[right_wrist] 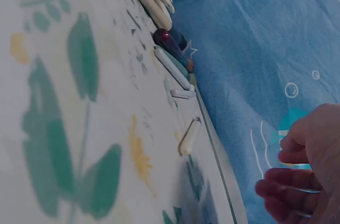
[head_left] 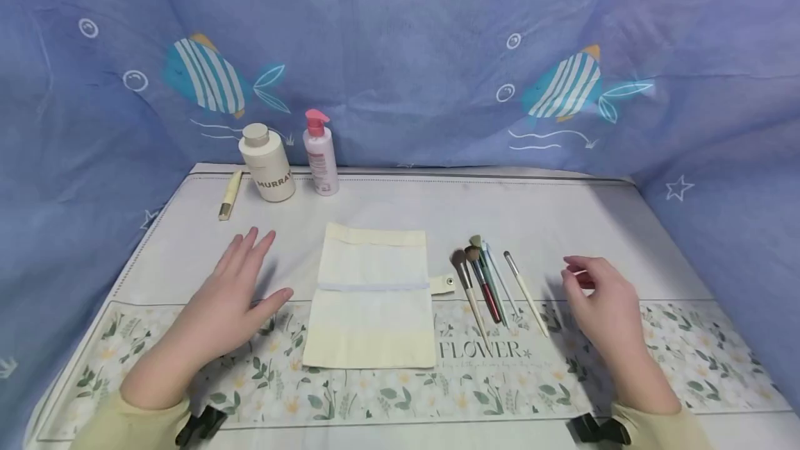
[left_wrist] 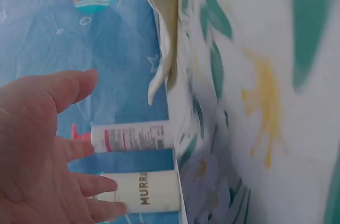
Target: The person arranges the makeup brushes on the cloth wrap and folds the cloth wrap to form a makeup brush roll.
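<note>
My left hand [head_left: 228, 297] hovers left of a cream cloth brush roll [head_left: 371, 335], fingers straight and thumb spread, holding nothing. The roll lies unfolded, with a pale band across its middle and a snap tab [head_left: 442, 285] on its right side. Beside the tab, several makeup brushes [head_left: 482, 283] lie bunched together, bristles pointing away. One brush with a cream handle [head_left: 527, 294] lies apart, nearest to my right hand [head_left: 606, 307]. That hand is over the right of the table with loosely curled fingers and nothing in them.
At the back left stand a white bottle marked MURRAY [head_left: 269, 169] and a pink pump bottle [head_left: 321, 162]. A small cream tube [head_left: 230, 195] lies beside them. A blue fish-print curtain [head_left: 400, 54] hangs behind the table, which has a flower-print cover [head_left: 350, 401].
</note>
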Available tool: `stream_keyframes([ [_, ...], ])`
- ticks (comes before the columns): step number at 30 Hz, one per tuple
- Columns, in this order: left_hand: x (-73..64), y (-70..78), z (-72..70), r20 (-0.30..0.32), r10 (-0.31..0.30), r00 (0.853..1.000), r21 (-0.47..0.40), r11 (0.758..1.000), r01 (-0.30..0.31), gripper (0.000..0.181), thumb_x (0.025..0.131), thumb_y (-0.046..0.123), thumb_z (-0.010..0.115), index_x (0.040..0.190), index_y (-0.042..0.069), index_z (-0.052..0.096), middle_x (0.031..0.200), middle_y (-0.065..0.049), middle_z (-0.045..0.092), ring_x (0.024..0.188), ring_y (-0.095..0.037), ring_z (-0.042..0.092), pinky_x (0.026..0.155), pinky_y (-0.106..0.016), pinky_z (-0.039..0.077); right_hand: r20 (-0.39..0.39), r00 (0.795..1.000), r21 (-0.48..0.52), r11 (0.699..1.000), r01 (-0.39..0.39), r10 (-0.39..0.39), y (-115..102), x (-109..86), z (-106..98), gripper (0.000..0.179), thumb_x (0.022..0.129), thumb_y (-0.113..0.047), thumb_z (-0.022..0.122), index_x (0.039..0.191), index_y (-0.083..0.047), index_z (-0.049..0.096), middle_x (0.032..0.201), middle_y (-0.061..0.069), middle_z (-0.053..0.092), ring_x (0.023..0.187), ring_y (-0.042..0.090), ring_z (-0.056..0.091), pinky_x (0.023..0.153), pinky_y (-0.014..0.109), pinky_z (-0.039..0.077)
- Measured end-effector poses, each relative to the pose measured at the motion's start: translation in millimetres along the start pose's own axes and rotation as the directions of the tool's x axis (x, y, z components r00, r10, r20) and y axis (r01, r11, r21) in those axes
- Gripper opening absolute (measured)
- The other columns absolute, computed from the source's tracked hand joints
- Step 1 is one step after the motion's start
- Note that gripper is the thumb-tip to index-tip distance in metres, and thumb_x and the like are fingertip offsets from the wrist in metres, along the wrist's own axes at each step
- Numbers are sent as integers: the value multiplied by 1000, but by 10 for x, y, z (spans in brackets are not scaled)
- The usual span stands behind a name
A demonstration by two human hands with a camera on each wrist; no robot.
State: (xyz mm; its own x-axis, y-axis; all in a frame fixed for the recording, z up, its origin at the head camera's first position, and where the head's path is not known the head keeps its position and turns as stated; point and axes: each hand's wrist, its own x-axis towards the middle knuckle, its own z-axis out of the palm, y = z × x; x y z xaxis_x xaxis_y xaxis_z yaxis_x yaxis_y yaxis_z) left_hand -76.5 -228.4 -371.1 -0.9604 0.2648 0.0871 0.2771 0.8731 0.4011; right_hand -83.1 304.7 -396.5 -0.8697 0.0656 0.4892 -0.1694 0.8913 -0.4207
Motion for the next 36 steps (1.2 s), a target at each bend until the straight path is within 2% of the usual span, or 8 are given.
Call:
stream_keyframes([
  [5,55,52,-114,56,-48,997,-47,998,51,91,103,51,58,167,13,6,166,-27,27,146,-52,34,110,-72,34,95,996,-12,1000,6,-5,-33,87,61,17,96,-10,67,110,-7,76,92,8,73,75,25,65,64,26,47],
  [8,95,71,-144,67,-61,996,-56,996,65,88,103,49,59,167,13,11,159,-24,39,134,-46,52,101,-67,46,166,986,-24,1000,-17,20,-65,135,69,16,97,-12,66,110,-7,75,91,9,73,75,25,64,63,35,47],
  [11,134,85,-163,72,-73,995,-74,994,78,83,103,46,61,166,13,18,155,-19,46,121,-37,64,91,-60,53,241,970,-30,999,-34,40,-95,156,89,17,98,-14,66,109,-6,74,89,9,73,76,24,64,64,37,47],
  [17,186,81,-107,103,-83,991,-178,979,101,74,103,36,64,161,7,29,143,-17,58,105,-24,69,83,-48,56,325,944,-50,998,-39,53,-150,164,128,16,98,-16,65,107,-6,73,85,5,71,71,18,60,63,35,46],
  [21,277,66,-3,164,-97,982,-312,939,145,67,103,27,64,158,4,33,129,-16,65,88,-18,70,72,-38,58,353,935,-66,998,-7,30,-183,221,130,17,98,-17,63,105,-5,73,83,4,71,68,16,59,63,36,46],
  [24,363,56,84,206,-114,972,-378,907,187,64,104,22,62,157,3,33,119,-13,66,75,-16,68,63,-34,56,390,920,-77,997,0,30,-204,278,147,19,99,-19,61,106,-5,71,81,4,70,62,14,56,60,34,44],
  [30,453,61,225,270,-116,956,-429,874,227,60,104,15,60,157,1,34,106,-11,67,72,-16,69,64,-33,59,496,865,-91,995,-32,73,-229,303,209,21,101,-21,59,108,-3,66,79,3,67,57,15,52,56,33,42],
  [36,520,79,280,385,-86,919,-536,789,298,61,103,12,61,157,1,33,97,-13,68,73,-22,71,67,-36,63,559,823,-107,993,-46,98,-212,332,251,20,99,-21,61,106,-2,61,82,5,68,63,16,56,57,35,45],
])
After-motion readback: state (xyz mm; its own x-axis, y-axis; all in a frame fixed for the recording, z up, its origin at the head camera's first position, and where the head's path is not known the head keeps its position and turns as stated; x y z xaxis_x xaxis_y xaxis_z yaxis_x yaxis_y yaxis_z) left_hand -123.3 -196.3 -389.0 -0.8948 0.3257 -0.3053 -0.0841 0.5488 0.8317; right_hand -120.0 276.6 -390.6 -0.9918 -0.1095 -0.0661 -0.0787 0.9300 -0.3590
